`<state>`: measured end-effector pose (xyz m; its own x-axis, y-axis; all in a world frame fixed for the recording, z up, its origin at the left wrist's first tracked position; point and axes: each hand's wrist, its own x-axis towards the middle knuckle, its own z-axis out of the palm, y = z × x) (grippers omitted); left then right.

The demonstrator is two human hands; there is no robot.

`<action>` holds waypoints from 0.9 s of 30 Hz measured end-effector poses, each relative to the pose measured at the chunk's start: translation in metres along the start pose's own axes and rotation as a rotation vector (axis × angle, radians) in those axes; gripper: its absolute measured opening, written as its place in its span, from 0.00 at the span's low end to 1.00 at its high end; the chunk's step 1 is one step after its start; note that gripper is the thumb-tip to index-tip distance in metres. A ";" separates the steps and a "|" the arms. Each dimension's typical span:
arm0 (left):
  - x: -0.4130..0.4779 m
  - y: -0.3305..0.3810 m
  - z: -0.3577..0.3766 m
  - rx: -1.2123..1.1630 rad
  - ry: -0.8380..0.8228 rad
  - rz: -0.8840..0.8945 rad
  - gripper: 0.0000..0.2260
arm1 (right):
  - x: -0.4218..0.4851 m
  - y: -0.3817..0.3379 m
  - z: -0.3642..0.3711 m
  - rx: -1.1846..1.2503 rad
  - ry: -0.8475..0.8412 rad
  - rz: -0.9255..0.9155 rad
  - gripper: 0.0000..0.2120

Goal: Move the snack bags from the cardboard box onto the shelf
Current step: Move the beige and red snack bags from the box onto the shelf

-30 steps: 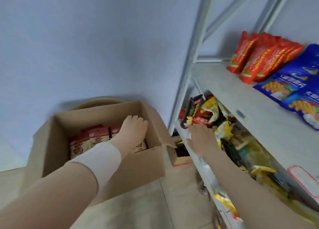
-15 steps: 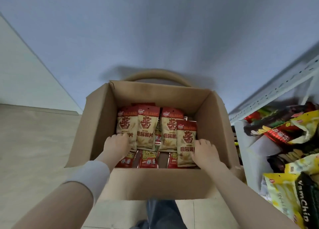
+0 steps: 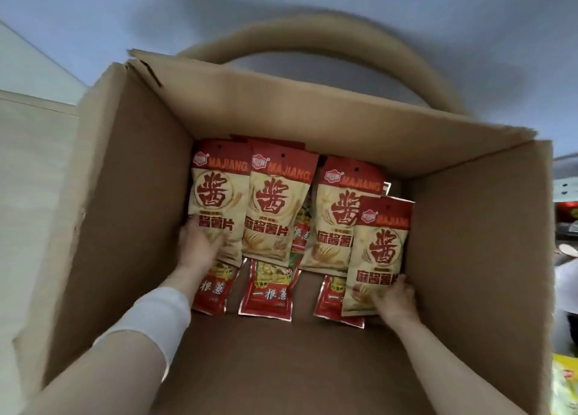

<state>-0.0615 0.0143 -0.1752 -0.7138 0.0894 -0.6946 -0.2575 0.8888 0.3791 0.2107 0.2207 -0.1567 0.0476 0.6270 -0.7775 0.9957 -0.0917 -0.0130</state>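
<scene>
My left hand (image 3: pixel 200 249) clamps the leftmost bag (image 3: pixel 215 202) in the cardboard box (image 3: pixel 131 195), my right hand (image 3: pixel 395 299) pinches the rightmost bag (image 3: pixel 383 252). Neither's out yet; plenty more wait below.

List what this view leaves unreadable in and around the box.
Head view:
- Shelf: almost wholly cut off by the right edge.
- Red bags: tops and count hidden under beige bags.
- Left hand gripping leftmost bag, right hand gripping rightmost bag: fingers underneath hidden.
- Tan curve behind cardboard box: blurred, unidentifiable.
</scene>
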 end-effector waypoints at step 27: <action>-0.049 0.033 -0.026 -0.519 -0.190 0.238 0.13 | -0.035 0.004 -0.011 0.560 -0.204 -0.157 0.28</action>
<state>-0.0520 0.0277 -0.1127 -0.6746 0.3802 -0.6328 -0.4235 0.5028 0.7536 0.2143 0.2074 -0.1229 -0.1674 0.5103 -0.8436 0.7938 -0.4377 -0.4223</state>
